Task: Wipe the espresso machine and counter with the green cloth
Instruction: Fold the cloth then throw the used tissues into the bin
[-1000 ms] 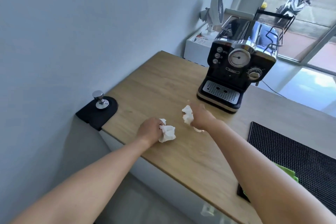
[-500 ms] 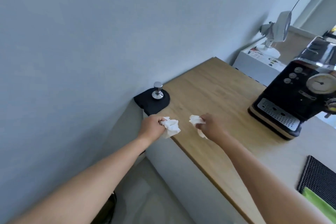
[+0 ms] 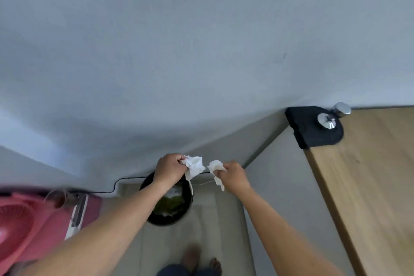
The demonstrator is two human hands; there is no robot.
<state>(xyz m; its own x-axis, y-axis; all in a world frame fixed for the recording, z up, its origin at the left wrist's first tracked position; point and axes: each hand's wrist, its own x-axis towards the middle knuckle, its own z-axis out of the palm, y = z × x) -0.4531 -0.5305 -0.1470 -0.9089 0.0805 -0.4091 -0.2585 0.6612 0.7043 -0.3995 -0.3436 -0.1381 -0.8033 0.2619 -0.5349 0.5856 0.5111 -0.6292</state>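
Since half a second ago the view has swung to the left and down: the espresso machine and the green cloth are gone from the picture, and both hands have moved off the counter (image 3: 369, 175) and are now above the floor, over a round black bin (image 3: 170, 208).

This bin stands on the floor near the wall, under the left forearm. Inside it some green and white stuff is seen, but it is too blurred to say what it is. A black cable (image 3: 125, 180) runs along the foot of the wall to the left of the bin.

Left hand (image 3: 170, 169) is closed around a crumpled white tissue (image 3: 194, 167), and a strip of it hangs down over the far rim of the bin. Right hand (image 3: 233, 175) is closed around a second white tissue (image 3: 216, 169), also crumpled, with a tail hanging down. Both tissues are just beside each other but apart.

Only the left end of the wooden counter shows, at the right side of the picture. On its far left corner lies a black mat (image 3: 313, 132), and a shiny metal tamper (image 3: 331, 119) stands on it. At the left edge a pink fan (image 3: 26, 219) is seen, blurred. At the near edge the person's feet (image 3: 201, 260) stand on the floor.
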